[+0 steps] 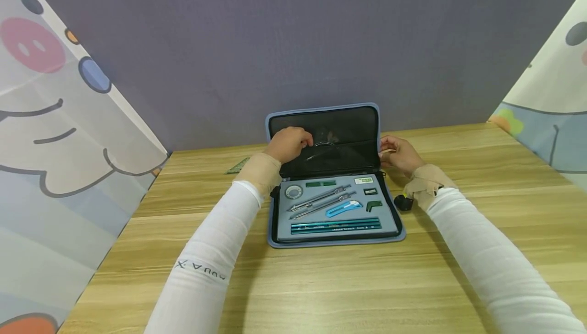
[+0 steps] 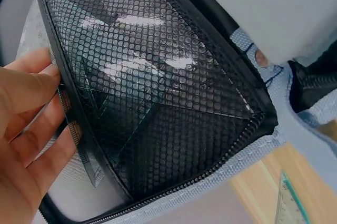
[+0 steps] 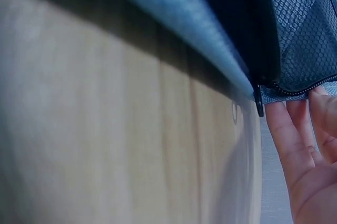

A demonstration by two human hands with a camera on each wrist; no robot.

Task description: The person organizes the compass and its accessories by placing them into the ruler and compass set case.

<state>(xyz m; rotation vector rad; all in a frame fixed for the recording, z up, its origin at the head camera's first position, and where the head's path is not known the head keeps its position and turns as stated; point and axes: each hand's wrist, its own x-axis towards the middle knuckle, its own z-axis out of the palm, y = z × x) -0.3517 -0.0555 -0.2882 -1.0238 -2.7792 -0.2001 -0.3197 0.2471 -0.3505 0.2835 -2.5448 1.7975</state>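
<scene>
A zip case stands open, its lid (image 1: 348,158) raised toward the back, with a black mesh pocket (image 2: 158,76) inside. At that pocket's opening my left hand (image 1: 289,144) pinches a clear plastic piece (image 2: 95,171) with a marked scale, which looks like a protractor. Part of it is hidden by the mesh, and other clear shapes show behind the mesh. My right hand (image 1: 400,154) grips the lid's right edge between thumb and fingers. Below, the grey tray (image 1: 285,222) holds two metal compasses (image 1: 321,204), a blue cutter (image 1: 344,208) and green pencils (image 1: 335,226).
A green-edged set square (image 1: 237,165) lies on the wooden table (image 1: 321,288), left of the case. Beside the case's right side is a small black object (image 1: 403,202), close to my right wrist. A grey wall (image 1: 293,43) rises behind the table.
</scene>
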